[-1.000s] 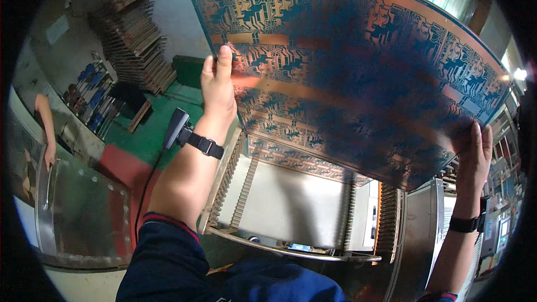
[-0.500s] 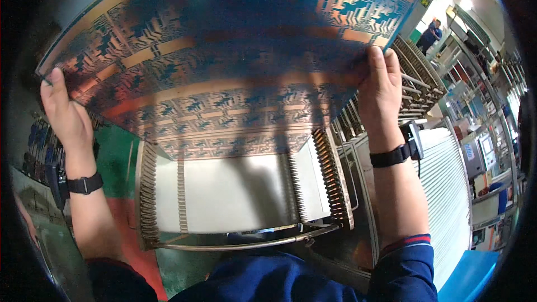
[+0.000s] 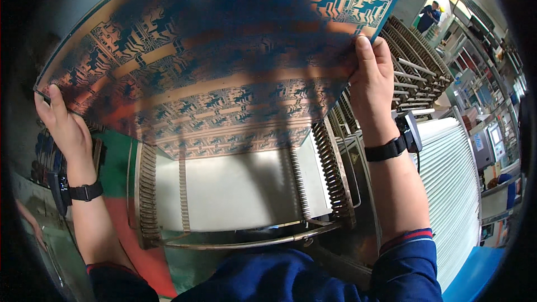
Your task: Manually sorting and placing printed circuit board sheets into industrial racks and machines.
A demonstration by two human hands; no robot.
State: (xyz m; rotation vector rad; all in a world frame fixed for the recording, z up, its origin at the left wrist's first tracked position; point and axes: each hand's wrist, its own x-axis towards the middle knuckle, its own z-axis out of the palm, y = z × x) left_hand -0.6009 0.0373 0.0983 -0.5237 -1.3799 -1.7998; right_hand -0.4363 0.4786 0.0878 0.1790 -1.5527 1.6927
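Hands (image 3: pixel 61 126) (image 3: pixel 372 78) gripping blue panel (image 3: pixel 212 61).

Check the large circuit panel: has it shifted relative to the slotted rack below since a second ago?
Yes. The circuit panel swung leftward: a second ago it hung up and right of the slotted rack; now it spans straight over it, between left hand and right hand.

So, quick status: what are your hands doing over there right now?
Left hand and right hand grip opposite edges of the circuit panel. Panel raised, tilted, above the slotted rack. Nothing blocking it.
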